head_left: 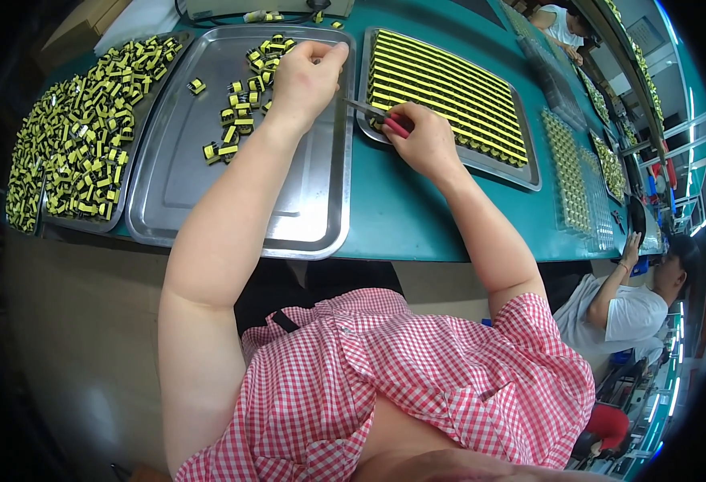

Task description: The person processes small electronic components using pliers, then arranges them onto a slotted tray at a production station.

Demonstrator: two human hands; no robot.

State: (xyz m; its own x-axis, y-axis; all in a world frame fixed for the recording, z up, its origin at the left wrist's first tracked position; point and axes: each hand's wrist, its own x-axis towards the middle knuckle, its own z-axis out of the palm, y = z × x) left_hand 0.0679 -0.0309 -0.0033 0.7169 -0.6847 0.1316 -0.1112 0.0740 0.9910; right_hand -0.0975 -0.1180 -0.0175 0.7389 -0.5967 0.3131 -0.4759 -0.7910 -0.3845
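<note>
My left hand (305, 84) is closed in a pinch above the right side of a metal tray (309, 197). What its fingertips hold, if anything, is too small to make out. Loose yellow-and-black transformer-like parts (244, 98) lie scattered on that tray, some partly behind my hand and forearm. My right hand (427, 143) grips a slim, pointed metal tool with a red handle (398, 126). Its tip points left, toward the gap between the trays. Just beyond this hand, a second metal tray (534, 178) carries the same kind of parts in tight, straight rows (449, 88).
A heap of loose parts (88, 136) fills trays at the far left. Cardboard boxes (80, 32) and a grey device with a cable (269, 6) stand at the back. Clear plastic trays (566, 169) lie right on the green table (401, 217). Co-workers (622, 309) sit farther right.
</note>
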